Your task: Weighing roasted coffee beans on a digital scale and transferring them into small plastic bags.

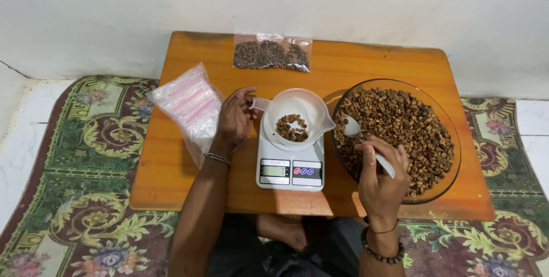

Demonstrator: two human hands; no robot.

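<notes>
2 hands work: left hand (pixel 234 120) steadies the cup handle (pixel 260 104); right hand (pixel 382 178) grips a spoon (pixel 366 142) inside the bowl's rim (pixel 452 122); 3 filled bags (pixel 272 53) line the table's far edge (pixel 366 45).

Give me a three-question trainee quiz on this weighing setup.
1. True or false: the right hand holds a white spoon over the glass bowl.
2. What does the left hand touch? A) the scale B) the jug's handle C) the filled bags
3. The white jug stands on the ____.

Key: 1 true. 2 B. 3 scale.
</notes>
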